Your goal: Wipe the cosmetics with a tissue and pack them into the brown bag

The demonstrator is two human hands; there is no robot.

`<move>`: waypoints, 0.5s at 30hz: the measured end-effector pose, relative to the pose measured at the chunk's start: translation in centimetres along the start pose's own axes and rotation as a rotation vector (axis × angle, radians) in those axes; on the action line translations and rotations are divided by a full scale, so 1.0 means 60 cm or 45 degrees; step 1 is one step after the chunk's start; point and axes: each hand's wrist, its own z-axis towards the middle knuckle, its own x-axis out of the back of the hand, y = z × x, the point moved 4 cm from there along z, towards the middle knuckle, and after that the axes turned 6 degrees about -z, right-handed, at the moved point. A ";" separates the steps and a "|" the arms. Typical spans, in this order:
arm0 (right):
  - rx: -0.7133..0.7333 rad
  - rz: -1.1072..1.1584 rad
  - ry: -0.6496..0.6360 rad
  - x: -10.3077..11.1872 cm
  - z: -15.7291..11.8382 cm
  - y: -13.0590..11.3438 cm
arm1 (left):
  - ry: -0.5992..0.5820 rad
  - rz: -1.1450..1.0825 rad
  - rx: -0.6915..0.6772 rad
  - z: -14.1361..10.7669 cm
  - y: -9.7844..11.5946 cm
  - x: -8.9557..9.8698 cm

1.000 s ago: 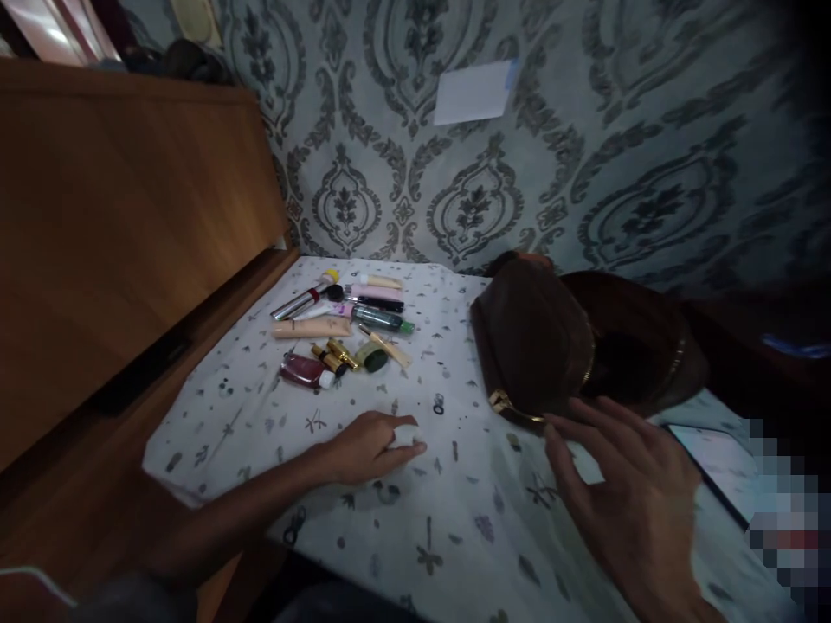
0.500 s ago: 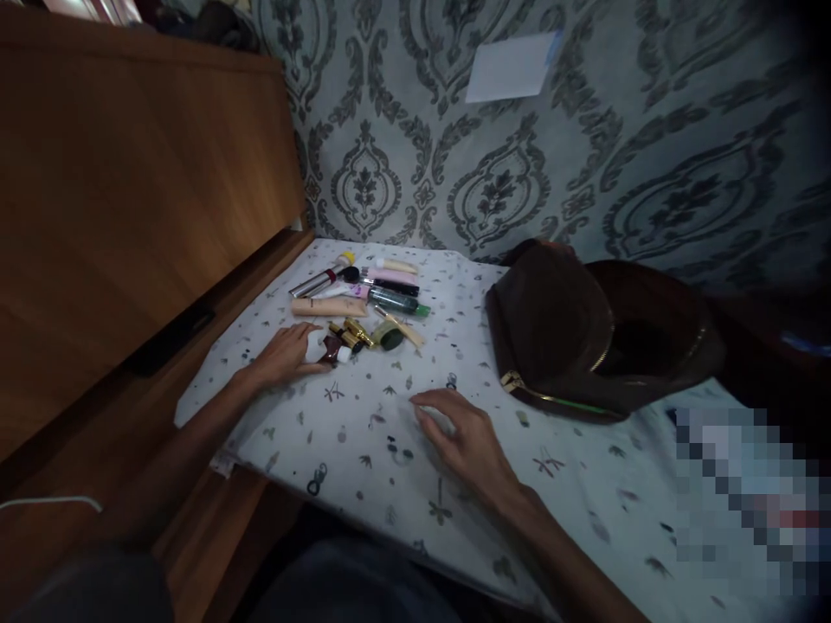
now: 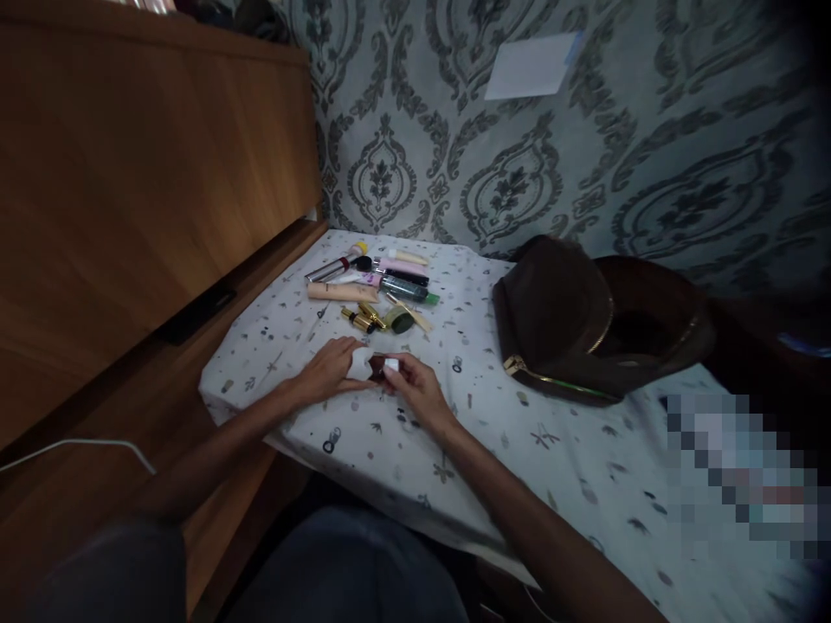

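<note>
A small white bottle (image 3: 361, 363) with a dark maroon middle lies across the front part of the table, between my two hands. My left hand (image 3: 328, 370) is closed around its white left end. At the other end, the fingers of my right hand (image 3: 421, 391) pinch the white cap (image 3: 391, 364). Just beyond are gold tubes (image 3: 358, 320) and a round green-lidded jar (image 3: 399, 320). Behind these lies a peach squeeze tube (image 3: 342, 292), along with a clear bottle with a green cap (image 3: 406, 289).
A brown bag (image 3: 551, 320) with a gold zipper sits on the right of the patterned tablecloth (image 3: 493, 459). Wooden furniture (image 3: 156, 138) borders the left side, and the papered wall (image 3: 441, 130) stands behind. A white cable (image 3: 84, 441) hangs at the left.
My left hand has brought the bottle toward me and to the right, away from the gold tubes. My right hand has moved left and taken hold of its cap. The view has shifted slightly.
</note>
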 end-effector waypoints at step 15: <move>0.134 -0.029 0.003 -0.009 -0.021 -0.025 | 0.138 -0.206 0.298 0.020 0.041 -0.007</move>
